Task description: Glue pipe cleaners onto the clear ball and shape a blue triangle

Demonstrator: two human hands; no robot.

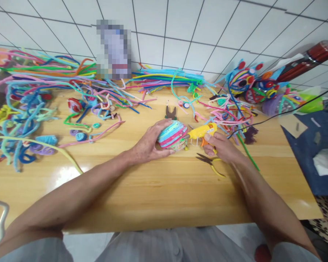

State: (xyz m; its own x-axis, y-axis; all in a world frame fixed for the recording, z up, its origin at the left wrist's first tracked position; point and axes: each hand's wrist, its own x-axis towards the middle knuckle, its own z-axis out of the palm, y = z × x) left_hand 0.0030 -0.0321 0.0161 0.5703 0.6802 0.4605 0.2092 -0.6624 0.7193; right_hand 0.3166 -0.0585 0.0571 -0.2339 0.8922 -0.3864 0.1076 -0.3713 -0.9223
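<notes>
1. Holding the striped ball [171, 134] in the left hand [147, 142], curved around its left side.
2. Gripping the yellow glue gun [204, 131] by its handle in the right hand [220, 145].
3. Pointing the nozzle [186, 137] leftward at the ball's right edge; impossible to tell whether touching or just short of it.
4. With the ball, wrapped in blue, pink and pale green, near the middle of the tabletop [153, 196].
5. Just behind the ball, partly hidden by it: a brown piece [171, 112].
6. Just on the near side of the glue gun: yellow-handled pliers [207, 159].
7. Along the wall [177, 40] and heaped at left: many coloured pipe cleaners [166, 80].
8. At right rear: colourful figures [239, 78] beside a red flask [292, 67].
</notes>
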